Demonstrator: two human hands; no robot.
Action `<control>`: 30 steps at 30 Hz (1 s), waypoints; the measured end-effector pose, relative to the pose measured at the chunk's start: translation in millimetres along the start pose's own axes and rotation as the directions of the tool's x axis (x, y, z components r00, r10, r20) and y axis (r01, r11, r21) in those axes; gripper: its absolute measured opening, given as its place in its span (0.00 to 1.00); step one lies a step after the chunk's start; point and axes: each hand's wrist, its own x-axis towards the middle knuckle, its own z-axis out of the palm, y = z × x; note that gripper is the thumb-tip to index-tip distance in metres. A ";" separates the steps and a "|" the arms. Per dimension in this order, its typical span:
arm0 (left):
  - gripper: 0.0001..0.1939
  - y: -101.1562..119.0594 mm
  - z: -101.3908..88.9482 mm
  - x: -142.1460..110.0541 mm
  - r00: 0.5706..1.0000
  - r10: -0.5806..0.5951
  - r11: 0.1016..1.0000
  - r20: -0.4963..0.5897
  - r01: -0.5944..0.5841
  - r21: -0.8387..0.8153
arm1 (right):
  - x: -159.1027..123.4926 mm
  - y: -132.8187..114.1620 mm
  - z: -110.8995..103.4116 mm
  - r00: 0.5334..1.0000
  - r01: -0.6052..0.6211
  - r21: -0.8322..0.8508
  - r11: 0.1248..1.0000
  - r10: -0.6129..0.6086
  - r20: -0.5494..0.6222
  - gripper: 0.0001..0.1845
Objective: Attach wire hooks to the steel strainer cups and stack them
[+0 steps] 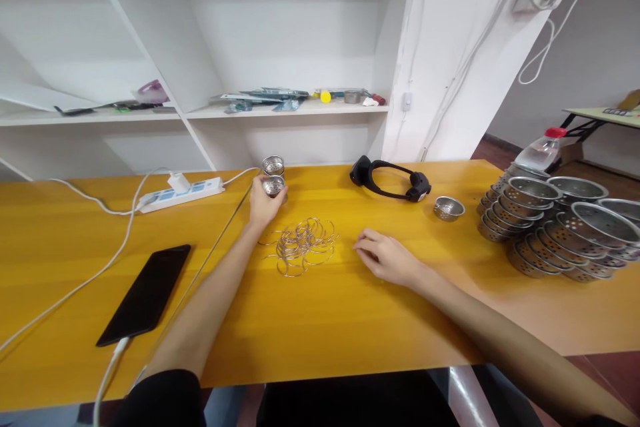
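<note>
Black sleeve (160, 400) and bare left forearm (213, 300) are extended over the yellow wooden table (310, 340), and a small perforated silver metal cup (273, 186) is gripped by the left hand (264, 205) just before a matching cup (273, 164). The right hand (384, 257) is held loosely curled, apparently empty, beside heaped thin silver curved wires (303, 247). Work is judged partway: two cups are placed apart, while a lone perforated silver cup (449, 209) and stacked perforated silver cups (575, 243) are left rightward.

Look at the counter (320, 340) now: before you lies the wire pile (301, 247), behind it to the left your front cup (273, 185) and rear cup (273, 164), phone (146, 295) farther left, stacked cups (564, 235) far right.
</note>
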 end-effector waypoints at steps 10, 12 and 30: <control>0.31 -3.0 1.4 -1.3 0.997 0.006 0.999 0.072 -0.008 0.035 | -0.4 -2.7 -2.0 1.000 -0.004 -0.003 1.000 0.004 0.014 0.12; 0.36 -2.9 0.6 -2.7 0.999 0.028 0.999 0.039 -0.029 0.021 | -0.5 -2.3 -1.5 1.000 -0.003 -0.005 1.000 0.004 0.013 0.12; 0.21 6.0 -1.1 -7.0 0.982 0.159 0.968 0.101 -0.175 0.182 | -0.4 -0.8 -0.5 0.999 -0.015 -0.018 1.000 0.015 0.029 0.13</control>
